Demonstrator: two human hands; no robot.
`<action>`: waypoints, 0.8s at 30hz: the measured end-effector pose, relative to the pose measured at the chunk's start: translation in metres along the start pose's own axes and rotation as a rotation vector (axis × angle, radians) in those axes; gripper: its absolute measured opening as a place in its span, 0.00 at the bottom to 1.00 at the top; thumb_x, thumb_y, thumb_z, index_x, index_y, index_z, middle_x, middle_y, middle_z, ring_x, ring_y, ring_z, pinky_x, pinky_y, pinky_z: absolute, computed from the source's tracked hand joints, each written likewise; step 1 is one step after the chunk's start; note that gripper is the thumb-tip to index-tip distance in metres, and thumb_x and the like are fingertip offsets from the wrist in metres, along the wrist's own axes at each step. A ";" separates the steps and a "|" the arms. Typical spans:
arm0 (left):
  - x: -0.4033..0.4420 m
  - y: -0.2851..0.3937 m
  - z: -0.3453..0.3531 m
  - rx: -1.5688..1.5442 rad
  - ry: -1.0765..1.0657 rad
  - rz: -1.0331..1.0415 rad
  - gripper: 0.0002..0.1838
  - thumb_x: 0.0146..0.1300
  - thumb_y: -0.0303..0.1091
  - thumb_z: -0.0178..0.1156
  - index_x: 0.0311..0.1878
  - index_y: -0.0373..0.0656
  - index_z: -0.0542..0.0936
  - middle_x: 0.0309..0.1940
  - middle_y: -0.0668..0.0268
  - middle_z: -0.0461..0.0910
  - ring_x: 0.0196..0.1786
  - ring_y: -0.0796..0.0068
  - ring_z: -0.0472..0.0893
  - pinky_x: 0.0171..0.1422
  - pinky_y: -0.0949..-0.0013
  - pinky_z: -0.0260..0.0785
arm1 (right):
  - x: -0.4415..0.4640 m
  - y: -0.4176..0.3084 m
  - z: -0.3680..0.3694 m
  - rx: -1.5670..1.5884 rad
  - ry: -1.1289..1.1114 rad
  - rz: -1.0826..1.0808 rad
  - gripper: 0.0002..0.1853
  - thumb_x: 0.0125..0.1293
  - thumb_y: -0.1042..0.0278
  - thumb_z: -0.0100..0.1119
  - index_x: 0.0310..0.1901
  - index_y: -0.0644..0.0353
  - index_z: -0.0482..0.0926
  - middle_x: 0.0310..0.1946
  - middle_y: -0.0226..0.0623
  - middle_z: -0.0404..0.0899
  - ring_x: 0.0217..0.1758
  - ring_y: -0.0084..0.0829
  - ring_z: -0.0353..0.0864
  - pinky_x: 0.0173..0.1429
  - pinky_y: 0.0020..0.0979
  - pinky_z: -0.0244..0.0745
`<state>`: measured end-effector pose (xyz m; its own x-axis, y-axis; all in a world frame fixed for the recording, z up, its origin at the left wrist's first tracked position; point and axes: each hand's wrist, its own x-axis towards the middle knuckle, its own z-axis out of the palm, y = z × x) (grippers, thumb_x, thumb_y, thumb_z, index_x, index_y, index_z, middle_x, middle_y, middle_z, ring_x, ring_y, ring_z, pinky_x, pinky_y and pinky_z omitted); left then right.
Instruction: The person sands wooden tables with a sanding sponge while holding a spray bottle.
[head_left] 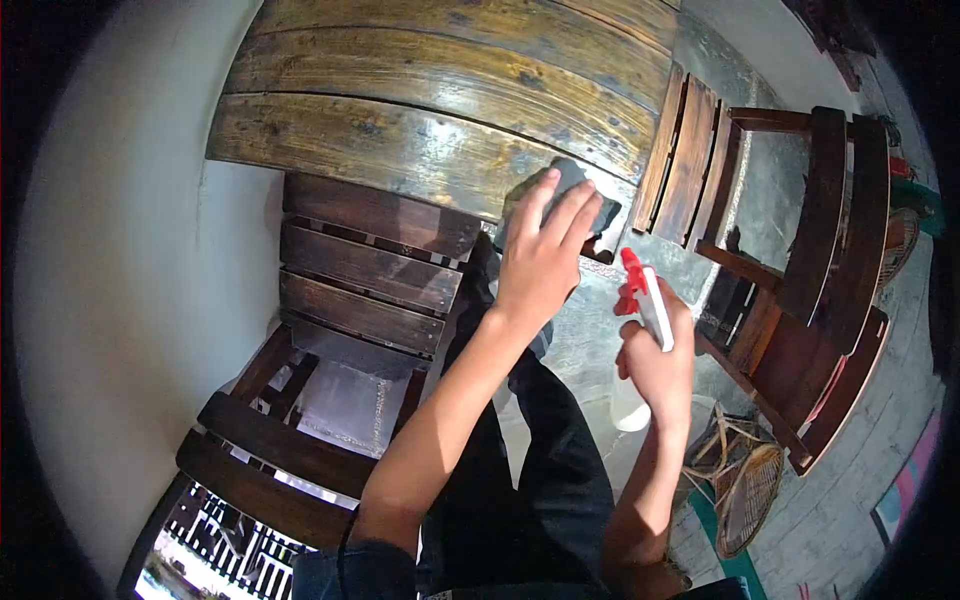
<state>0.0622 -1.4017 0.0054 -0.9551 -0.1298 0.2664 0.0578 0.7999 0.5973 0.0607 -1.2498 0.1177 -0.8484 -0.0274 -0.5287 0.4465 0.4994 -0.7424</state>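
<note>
My left hand (pixel 542 255) presses a dark grey cloth (pixel 572 172) onto the near right corner of a wooden table (pixel 360 125). Its fingers lie over the cloth, which shows around their tips. To the right, and apart from the table, my right hand (pixel 662 365) is wrapped round a spray bottle (pixel 655 308). This bottle has a white trigger head with a red nozzle and trigger, and its pale lower body shows below the hand. The nozzle points up toward the table corner. Light reflects off the brown planks.
A slatted wooden chair (pixel 365 255) stands against the table's near side, left of my legs. Another slatted chair (pixel 690 160) is at the table's right end. A wall (pixel 130 260) rises on the left. Woven baskets (pixel 745 500) lie on the floor at lower right.
</note>
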 end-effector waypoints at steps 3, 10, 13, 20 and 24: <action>0.001 -0.004 -0.005 0.015 -0.005 0.006 0.29 0.60 0.23 0.68 0.67 0.47 0.81 0.72 0.70 0.75 0.79 0.52 0.67 0.80 0.51 0.65 | 0.003 -0.008 -0.014 -0.053 0.001 0.050 0.17 0.59 0.83 0.48 0.49 0.67 0.80 0.31 0.36 0.81 0.20 0.24 0.77 0.22 0.31 0.71; 0.015 -0.069 -0.055 0.029 0.026 -0.047 0.30 0.58 0.20 0.66 0.66 0.48 0.80 0.72 0.71 0.76 0.78 0.55 0.69 0.78 0.51 0.69 | 0.021 -0.063 0.049 -0.133 -0.139 -0.085 0.19 0.59 0.83 0.49 0.52 0.69 0.79 0.34 0.36 0.82 0.31 0.28 0.83 0.36 0.30 0.77; 0.032 -0.121 -0.096 0.067 0.109 -0.134 0.30 0.57 0.18 0.65 0.65 0.47 0.80 0.71 0.68 0.77 0.76 0.52 0.71 0.79 0.52 0.69 | 0.034 -0.106 0.096 -0.157 -0.217 -0.225 0.21 0.57 0.82 0.50 0.53 0.69 0.81 0.34 0.42 0.84 0.37 0.36 0.85 0.47 0.34 0.78; 0.074 -0.267 -0.198 0.184 0.268 -0.301 0.25 0.65 0.19 0.61 0.65 0.44 0.78 0.67 0.59 0.79 0.73 0.44 0.72 0.80 0.48 0.65 | 0.080 -0.206 0.225 -0.287 -0.404 -0.449 0.19 0.56 0.77 0.56 0.50 0.68 0.83 0.36 0.54 0.86 0.42 0.53 0.87 0.49 0.44 0.79; 0.104 -0.331 -0.235 0.311 0.398 -0.286 0.22 0.69 0.23 0.60 0.65 0.46 0.79 0.66 0.60 0.79 0.70 0.46 0.74 0.78 0.50 0.66 | 0.113 -0.242 0.286 -0.268 -0.472 -0.605 0.19 0.59 0.73 0.60 0.52 0.69 0.83 0.37 0.57 0.86 0.44 0.55 0.87 0.51 0.45 0.79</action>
<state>0.0125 -1.8181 0.0131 -0.7340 -0.5281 0.4270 -0.3316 0.8274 0.4532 -0.0619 -1.6214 0.1206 -0.6852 -0.6913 -0.2293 -0.1851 0.4698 -0.8631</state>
